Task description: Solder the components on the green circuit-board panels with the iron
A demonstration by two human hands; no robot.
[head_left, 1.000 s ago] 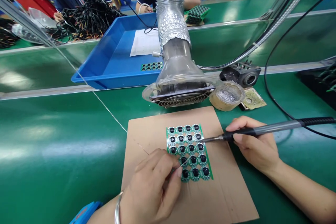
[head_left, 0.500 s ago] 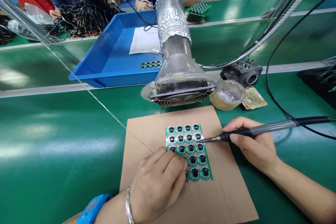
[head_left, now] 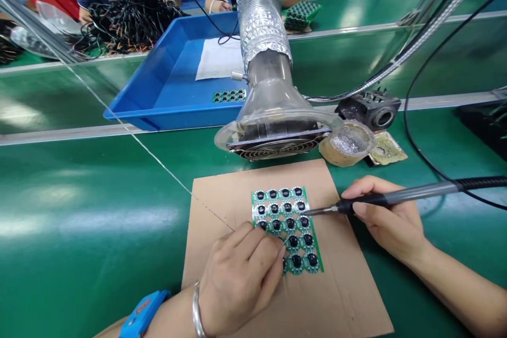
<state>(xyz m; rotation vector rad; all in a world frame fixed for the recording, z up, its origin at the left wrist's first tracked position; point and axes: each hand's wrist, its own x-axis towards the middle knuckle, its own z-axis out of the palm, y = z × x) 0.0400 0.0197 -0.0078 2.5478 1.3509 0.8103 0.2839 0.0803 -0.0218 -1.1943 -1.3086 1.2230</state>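
Observation:
My right hand [head_left: 390, 216] grips a soldering iron [head_left: 396, 196] like a pen. Its metal tip lies over the right side of a green circuit board panel [head_left: 290, 223], at the second and third rows of round black parts. Closed over the panel's lower left part, my left hand [head_left: 242, 274] pinches thin solder wire [head_left: 166, 170], which runs down to it from the upper left. A short wire end shows past the fingertips. The hand hides some of the panel, which lies on a brown cardboard sheet [head_left: 222, 195].
A fume extractor hood [head_left: 277, 116] hangs just beyond the cardboard. To its right are a round tub of solder bits [head_left: 344, 145], a yellowish sponge [head_left: 386, 149] and an iron stand [head_left: 372, 108]. A blue tray [head_left: 166, 84] holds paper and a small panel [head_left: 229, 96]. Co-workers sit opposite.
The view has shifted slightly, moving the scene a little to the right. Both hands keep their grips, and the iron's tip stays at about the same place on the panel.

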